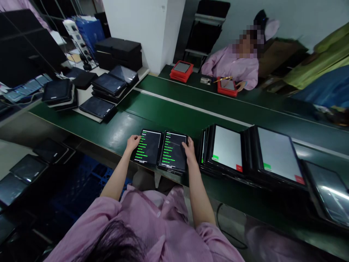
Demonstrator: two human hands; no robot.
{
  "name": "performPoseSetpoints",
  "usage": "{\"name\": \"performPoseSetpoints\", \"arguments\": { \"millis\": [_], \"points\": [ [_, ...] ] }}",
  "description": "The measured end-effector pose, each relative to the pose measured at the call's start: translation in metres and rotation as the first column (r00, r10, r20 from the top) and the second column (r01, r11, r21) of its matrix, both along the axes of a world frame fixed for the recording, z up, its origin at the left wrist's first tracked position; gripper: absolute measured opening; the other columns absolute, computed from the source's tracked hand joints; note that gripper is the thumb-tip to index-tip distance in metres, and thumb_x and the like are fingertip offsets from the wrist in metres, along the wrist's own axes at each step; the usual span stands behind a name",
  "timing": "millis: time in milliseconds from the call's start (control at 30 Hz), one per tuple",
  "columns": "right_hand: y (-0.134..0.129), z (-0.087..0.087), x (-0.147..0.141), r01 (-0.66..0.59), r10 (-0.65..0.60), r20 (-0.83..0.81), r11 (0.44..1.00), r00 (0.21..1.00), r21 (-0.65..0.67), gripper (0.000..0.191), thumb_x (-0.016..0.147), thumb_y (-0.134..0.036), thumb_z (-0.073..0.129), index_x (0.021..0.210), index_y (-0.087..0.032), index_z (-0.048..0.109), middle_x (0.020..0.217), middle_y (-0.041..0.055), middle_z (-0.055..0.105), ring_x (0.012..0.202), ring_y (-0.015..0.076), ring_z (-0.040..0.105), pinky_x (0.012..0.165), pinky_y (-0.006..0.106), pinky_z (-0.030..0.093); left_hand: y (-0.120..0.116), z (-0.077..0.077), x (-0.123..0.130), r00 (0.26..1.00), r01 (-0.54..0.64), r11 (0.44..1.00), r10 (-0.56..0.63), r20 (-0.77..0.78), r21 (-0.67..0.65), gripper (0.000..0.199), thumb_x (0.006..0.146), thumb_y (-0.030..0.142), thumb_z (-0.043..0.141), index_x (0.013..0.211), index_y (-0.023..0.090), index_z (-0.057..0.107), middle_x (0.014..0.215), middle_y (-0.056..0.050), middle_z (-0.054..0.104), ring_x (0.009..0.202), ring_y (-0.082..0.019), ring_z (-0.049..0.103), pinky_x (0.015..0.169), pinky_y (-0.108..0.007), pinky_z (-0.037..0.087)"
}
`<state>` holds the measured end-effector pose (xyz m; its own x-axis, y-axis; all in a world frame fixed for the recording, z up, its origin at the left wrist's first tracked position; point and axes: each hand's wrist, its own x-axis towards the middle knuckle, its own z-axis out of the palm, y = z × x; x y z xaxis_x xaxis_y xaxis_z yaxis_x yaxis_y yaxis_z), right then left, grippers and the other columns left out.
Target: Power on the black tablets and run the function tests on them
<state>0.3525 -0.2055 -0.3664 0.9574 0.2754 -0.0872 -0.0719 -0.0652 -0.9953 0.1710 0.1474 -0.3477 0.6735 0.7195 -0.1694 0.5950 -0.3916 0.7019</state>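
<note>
Two tablets lie side by side on the green bench in front of me, both showing green text lines on dark screens. My left hand (132, 142) pinches the upper left edge of the left tablet (151, 148). With the thumb over the screen's edge and the fingers along the side, my right hand (190, 149) grips the right tablet (174, 153). Just right of that hand stands a stack of tablets (227, 147), its top screen pale with a green and a red patch. A similar tablet stack (279, 154) sits further right.
Dark tablets (109, 83) are piled at the left end of the green bench (122, 125). More tablets (28, 167) lie low on the left. Across the bench, a co-worker (234, 65) handles a red-framed tablet (227, 85) beside a red stack (181, 71). A dark-screened tablet (327, 193) leans at far right.
</note>
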Motion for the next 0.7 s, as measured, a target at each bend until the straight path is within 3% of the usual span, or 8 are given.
{"name": "performPoseSetpoints", "arguments": {
  "millis": [233, 467, 600, 700],
  "points": [
    [0.002, 0.001, -0.002, 0.009, -0.009, -0.003, 1.0, 1.0, 0.008, 0.095, 0.089, -0.065, 0.078, 0.169, -0.029, 0.043, 0.184, 0.0102, 0.036, 0.173, 0.0287, 0.031, 0.141, 0.053, 0.029, 0.003, 0.0, -0.004, 0.999, 0.037, 0.999, -0.036, 0.034, -0.017, 0.036, 0.103, 0.046, 0.059, 0.107, 0.022, 0.085, 0.124, -0.01, 0.082, 0.119, -0.028, 0.073, 0.107, -0.034, 0.052],
    [0.003, 0.005, -0.002, 0.024, -0.024, 0.016, 1.0, 1.0, 0.0, 0.094, 0.085, -0.053, 0.081, 0.167, -0.027, 0.044, 0.182, 0.012, 0.04, 0.17, 0.0278, 0.037, 0.141, 0.053, 0.026, 0.0, 0.003, -0.003, 0.999, 0.054, 0.999, -0.054, 0.009, 0.0, 0.034, 0.102, 0.047, 0.064, 0.104, 0.019, 0.084, 0.118, -0.012, 0.082, 0.111, -0.028, 0.074, 0.102, -0.033, 0.053],
    [0.003, 0.011, -0.005, 0.026, -0.025, -0.025, 0.999, 0.999, 0.043, 0.086, 0.09, -0.053, 0.076, 0.166, -0.028, 0.046, 0.18, 0.0107, 0.043, 0.169, 0.0258, 0.039, 0.141, 0.051, 0.027, -0.004, 0.009, -0.003, 0.999, 0.037, 0.998, -0.036, -0.02, 0.052, 0.028, 0.099, 0.041, 0.069, 0.106, 0.019, 0.084, 0.122, -0.013, 0.082, 0.114, -0.028, 0.074, 0.102, -0.032, 0.053],
    [0.0, 0.014, -0.011, 0.033, -0.03, -0.054, 0.998, 0.998, 0.055, 0.087, 0.09, -0.055, 0.076, 0.167, -0.028, 0.046, 0.182, 0.0096, 0.041, 0.169, 0.0257, 0.039, 0.141, 0.051, 0.028, -0.006, 0.017, -0.003, 0.997, 0.035, 0.998, -0.032, -0.066, 0.05, 0.036, 0.103, 0.048, 0.063, 0.108, 0.019, 0.084, 0.121, -0.014, 0.083, 0.115, -0.03, 0.075, 0.102, -0.035, 0.054]
  ]
}}
